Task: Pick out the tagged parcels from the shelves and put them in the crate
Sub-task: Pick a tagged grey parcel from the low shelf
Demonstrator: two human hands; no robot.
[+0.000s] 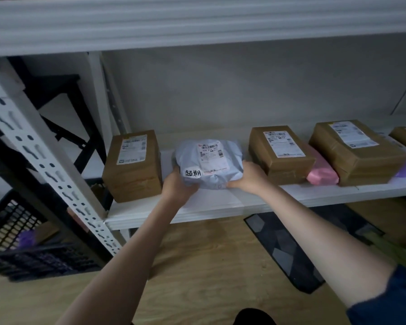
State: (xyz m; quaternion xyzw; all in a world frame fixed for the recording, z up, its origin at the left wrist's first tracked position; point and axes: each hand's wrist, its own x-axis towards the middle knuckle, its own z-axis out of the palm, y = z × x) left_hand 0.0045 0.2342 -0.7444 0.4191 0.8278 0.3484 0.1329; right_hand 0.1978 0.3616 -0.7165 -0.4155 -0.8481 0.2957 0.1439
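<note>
A person reaches into a white metal shelf [220, 202] with both bare arms and takes hold of a pale blue plastic mailer bag [209, 164], the landmark here. The bag sits on the shelf board, near its front edge. It carries a printed shipping label [212, 158] on top and a small white handwritten tag [193, 172] at its front left corner, so it appears to be one of the tagged parcels.

The left hand [177, 186] grips the bag's front left corner, fingers curled under its edge just beside the tag. The right hand [247, 175] cups the bag's right side, fingers wrapped round its lower front edge.

The bag looks soft, rounded and crinkled, probably light and somewhat slippery; holding it from both sides and underneath suits it, since it would likely sag if pinched by one corner.

Left of the bag stands a brown cardboard box [133, 165], a little apart. Right of the bag sits another brown box [280, 153], then a pink bag [321, 173] and a larger box [359, 151]. Far left of the bag and below, on the floor, is a dark lattice crate [21, 245]
</note>
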